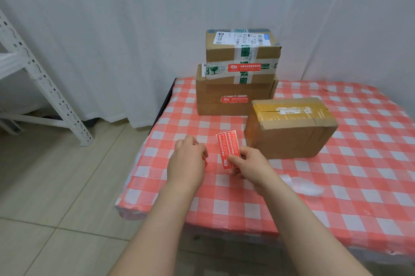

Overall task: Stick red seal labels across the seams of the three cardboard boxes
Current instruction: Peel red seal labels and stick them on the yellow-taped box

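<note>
Lower centre of frame: the left hand (187,159) has its fingers curled over a small red piece (204,162) that shows only at the hand's inner edge. It is probably a peeled label, but most of it is hidden. Just to its right, the right hand (249,163) pinches the lower end of a glossy red paper label strip (228,150) with white print, thumb on its face. Two labels lie side by side on the strip. Both hands are over the bench (336,186), which is covered by a red-and-white checked cloth.

Handling, as judged: the labels are thin, light and limp, and tacky on the back once peeled. They are best held by a short end or the edges, so the adhesive is not fingered and the label does not fold onto itself.

Right of centre: a plain brown near cardboard box (289,132), taped in tan along its top seam, stands on the bench near the right hand but apart from it. No red label shows on it, so it appears to be the one outstanding. It looks rigid enough to take firm pressing.

Upper centre: a larger lower cardboard box (213,100) carries a red label (234,99) on its front face. A top cardboard box (224,52) with green-printed tape sits on it, and a second red label (244,67) lies along the line where the two meet.
</note>
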